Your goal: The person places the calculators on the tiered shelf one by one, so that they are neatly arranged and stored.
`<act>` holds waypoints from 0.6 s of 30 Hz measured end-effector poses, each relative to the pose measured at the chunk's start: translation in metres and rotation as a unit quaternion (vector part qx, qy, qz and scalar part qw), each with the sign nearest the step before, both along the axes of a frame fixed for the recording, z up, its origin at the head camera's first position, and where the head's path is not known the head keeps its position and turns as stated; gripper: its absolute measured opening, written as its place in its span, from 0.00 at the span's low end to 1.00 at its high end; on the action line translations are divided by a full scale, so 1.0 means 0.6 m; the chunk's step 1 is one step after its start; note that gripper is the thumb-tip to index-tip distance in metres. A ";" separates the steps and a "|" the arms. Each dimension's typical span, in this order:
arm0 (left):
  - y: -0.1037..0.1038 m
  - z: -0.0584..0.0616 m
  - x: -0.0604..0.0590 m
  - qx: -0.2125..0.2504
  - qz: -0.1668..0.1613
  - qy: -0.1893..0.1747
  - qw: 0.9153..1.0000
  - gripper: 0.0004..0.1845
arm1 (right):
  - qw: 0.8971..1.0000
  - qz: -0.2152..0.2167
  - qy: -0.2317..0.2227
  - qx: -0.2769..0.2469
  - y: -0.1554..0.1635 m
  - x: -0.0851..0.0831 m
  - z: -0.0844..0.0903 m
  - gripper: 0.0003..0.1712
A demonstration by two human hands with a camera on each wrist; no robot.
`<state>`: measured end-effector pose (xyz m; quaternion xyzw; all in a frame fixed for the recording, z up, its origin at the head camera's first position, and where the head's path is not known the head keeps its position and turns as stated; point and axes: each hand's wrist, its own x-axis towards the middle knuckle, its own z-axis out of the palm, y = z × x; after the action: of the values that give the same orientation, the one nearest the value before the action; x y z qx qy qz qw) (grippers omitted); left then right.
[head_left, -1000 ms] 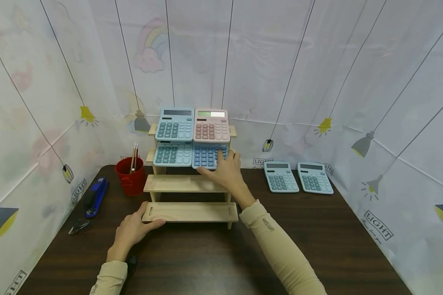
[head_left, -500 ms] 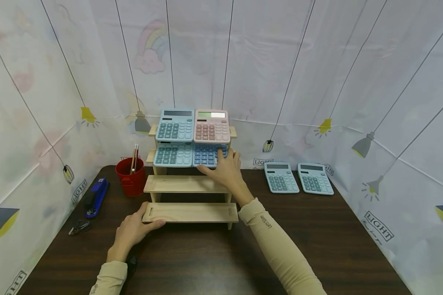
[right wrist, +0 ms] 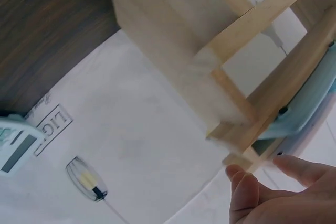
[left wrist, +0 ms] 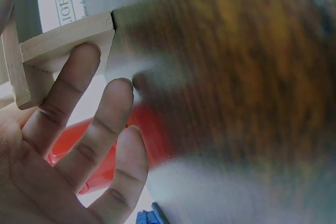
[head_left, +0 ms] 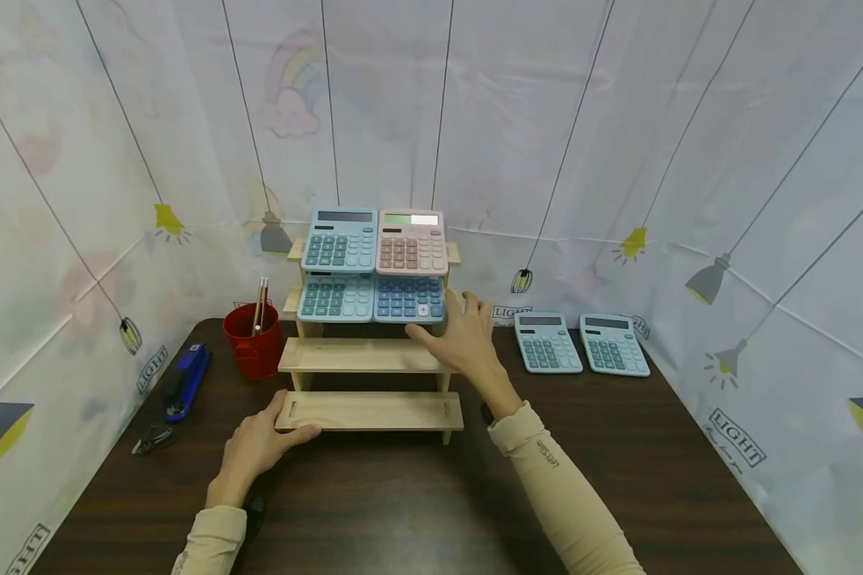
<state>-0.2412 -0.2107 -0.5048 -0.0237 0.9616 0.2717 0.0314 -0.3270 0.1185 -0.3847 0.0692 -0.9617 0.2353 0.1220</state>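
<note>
A stepped wooden rack stands on the table. My left hand holds the left end of its lowest step, thumb along the front edge; in the left wrist view the index finger touches the wooden support and the other fingers stand apart from it. My right hand is beside the right end of the second-highest step, fingers spread and holding nothing. Left of it lies a blue calculator, next to a light-blue calculator. The top step bears a light-blue calculator and a pink calculator.
Two light-blue calculators lie on the table at the right. Left of the rack are a red bucket with pencils, a blue stapler and a small dark object. Printed curtains surround the table.
My right hand has come off the blue calculator and moved right, leaving it on the second-highest step. The left hand has stayed at the lowest step.
</note>
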 end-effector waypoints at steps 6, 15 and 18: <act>0.002 0.004 0.001 -0.002 0.000 -0.003 1.000 0.62 | 1.000 -0.012 0.000 -0.012 0.055 0.013 -0.009 0.57; 0.001 0.005 0.001 -0.007 -0.006 0.001 1.000 0.62 | 0.998 -0.053 -0.040 -0.022 0.150 0.004 -0.044 0.57; 0.000 0.002 0.002 -0.005 -0.003 -0.002 1.000 0.62 | 0.996 -0.067 -0.049 -0.018 0.181 -0.005 -0.059 0.58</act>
<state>-0.2402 -0.2109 -0.5037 -0.0212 0.9629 0.2669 0.0344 -0.3299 0.2271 -0.4201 -0.0091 -0.9646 0.2471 0.0916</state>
